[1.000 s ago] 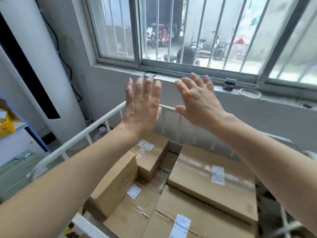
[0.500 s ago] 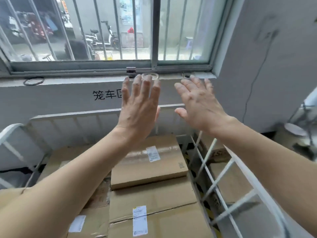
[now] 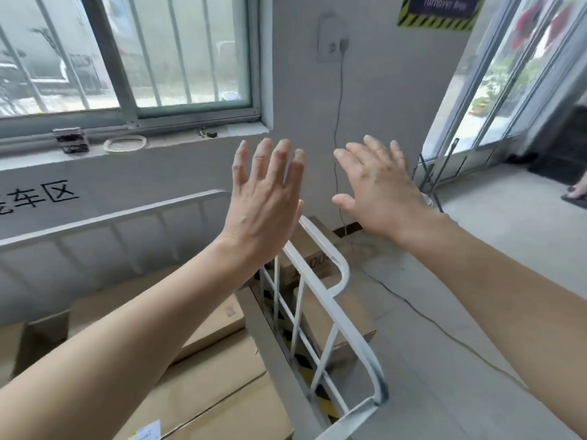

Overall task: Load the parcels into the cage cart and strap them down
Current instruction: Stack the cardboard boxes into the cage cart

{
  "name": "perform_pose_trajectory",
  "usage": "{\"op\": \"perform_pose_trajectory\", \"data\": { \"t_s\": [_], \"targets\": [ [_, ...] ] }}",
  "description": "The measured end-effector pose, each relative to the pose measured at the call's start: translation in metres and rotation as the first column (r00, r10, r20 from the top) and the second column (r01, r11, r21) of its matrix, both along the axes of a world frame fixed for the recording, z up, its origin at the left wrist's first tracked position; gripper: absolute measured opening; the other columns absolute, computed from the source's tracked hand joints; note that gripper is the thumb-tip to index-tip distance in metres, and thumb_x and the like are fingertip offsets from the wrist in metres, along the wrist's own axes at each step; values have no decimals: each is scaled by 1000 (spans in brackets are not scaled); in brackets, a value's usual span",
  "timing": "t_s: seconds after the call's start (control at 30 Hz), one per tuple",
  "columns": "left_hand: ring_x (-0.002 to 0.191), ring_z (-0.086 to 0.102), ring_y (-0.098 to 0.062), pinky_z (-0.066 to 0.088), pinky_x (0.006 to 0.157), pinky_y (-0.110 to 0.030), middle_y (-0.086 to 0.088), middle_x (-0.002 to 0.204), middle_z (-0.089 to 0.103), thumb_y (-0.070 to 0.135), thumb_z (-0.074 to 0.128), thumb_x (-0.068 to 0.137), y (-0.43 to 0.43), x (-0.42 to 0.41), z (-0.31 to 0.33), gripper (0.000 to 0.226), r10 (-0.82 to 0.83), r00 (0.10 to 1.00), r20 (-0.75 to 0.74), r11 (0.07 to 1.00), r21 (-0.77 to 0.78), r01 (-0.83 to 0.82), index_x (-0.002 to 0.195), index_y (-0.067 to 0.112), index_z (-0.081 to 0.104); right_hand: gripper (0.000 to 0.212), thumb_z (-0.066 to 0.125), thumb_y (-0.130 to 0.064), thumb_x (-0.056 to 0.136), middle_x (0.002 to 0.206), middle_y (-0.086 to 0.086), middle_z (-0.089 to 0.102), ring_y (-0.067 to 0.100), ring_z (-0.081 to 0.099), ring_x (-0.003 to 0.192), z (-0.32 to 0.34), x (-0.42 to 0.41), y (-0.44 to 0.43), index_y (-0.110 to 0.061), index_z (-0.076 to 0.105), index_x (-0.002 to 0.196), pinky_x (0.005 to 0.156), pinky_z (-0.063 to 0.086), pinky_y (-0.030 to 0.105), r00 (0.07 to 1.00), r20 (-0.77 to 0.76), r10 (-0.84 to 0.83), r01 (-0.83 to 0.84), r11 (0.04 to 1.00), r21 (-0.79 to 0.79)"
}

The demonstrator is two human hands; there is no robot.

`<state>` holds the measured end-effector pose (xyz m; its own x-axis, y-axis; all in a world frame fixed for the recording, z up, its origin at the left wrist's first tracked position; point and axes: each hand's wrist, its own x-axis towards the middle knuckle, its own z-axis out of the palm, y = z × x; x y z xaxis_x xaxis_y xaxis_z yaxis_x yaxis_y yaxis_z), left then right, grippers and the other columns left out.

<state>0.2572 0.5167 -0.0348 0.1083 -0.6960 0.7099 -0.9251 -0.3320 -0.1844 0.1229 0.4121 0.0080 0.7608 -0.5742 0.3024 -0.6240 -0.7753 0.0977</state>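
Both hands raised, fingers spread, holding nothing: left hand (image 3: 265,201), right hand (image 3: 379,192). Boxes (image 3: 209,379) lie below left inside cart rail (image 3: 333,300); bare floor (image 3: 476,281) right.

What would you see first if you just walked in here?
Two bare hands first: the left hand and right hand are raised in the middle, open and empty. Below them is the white cart, with brown parcels stacked inside at the lower left. A barred window fills the upper left.
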Motion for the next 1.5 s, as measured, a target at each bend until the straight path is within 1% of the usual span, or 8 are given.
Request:
{"op": "perform_pose_trajectory", "data": {
  "t_s": [0.33,0.53,0.63,0.87,1.03,1.17,1.37,1.5],
  "targets": [
    [121,50,-39,30,105,-59,-18,126,52,22,78,69,-193,-119,-34,66,74,996,-46,994,79,-70,125,3,51,64,56,-37,93,152,5,29,27,10,147,-30,-104,-193,-15,28,146,117,3,48,998,-64,22,-15,994,109],
    [121,48,-39,28,107,-58,-14,127,41,25,77,70,-265,-130,-55,67,100,994,-37,988,119,-95,127,4,48,60,55,-36,93,150,4,31,26,12,146,-49,-128,-267,-16,31,144,117,4,48,997,-69,25,-15,990,142],
    [120,49,-39,28,107,-58,-16,126,47,23,78,69,-291,-126,-71,66,148,987,-64,979,153,-137,125,4,50,60,55,-36,93,150,4,31,26,11,146,-66,-124,-298,-16,31,144,117,5,48,995,-95,34,-16,983,181],
    [123,46,-39,26,108,-57,-18,128,48,23,76,72,-353,-83,-95,64,296,947,-123,943,196,-269,127,3,49,60,54,-36,94,151,4,31,26,13,146,-87,-69,-374,-15,30,145,118,5,47,983,-104,149,-127,973,194],
    [131,37,-39,16,112,-56,-18,137,42,25,68,81,-396,-33,-105,63,462,864,-200,877,251,-411,135,5,42,55,53,-36,94,147,3,36,25,17,143,-99,-4,-428,-15,34,141,118,7,47,955,-120,270,-241,946,216],
    [133,35,-38,14,113,-54,-17,141,40,29,65,85,-422,-7,-116,63,546,810,-214,821,328,-467,138,6,39,57,53,-38,95,145,3,37,24,21,141,-115,39,-467,-14,33,142,118,9,47,934,-129,333,-293,922,255],
    [142,18,-32,3,116,-50,-13,152,22,35,48,95,-439,30,-146,65,673,681,-289,729,417,-543,148,10,20,58,51,-40,95,145,3,38,23,23,140,-154,109,-506,-13,33,143,118,9,46,893,-159,422,-348,869,351],
    [143,14,-31,1,116,-49,-11,154,17,35,45,97,-462,60,-186,64,751,568,-338,651,521,-551,149,12,15,59,51,-40,95,147,3,37,23,22,142,-203,156,-532,-14,30,145,118,8,45,857,-188,479,-362,820,443]
  ]
}}
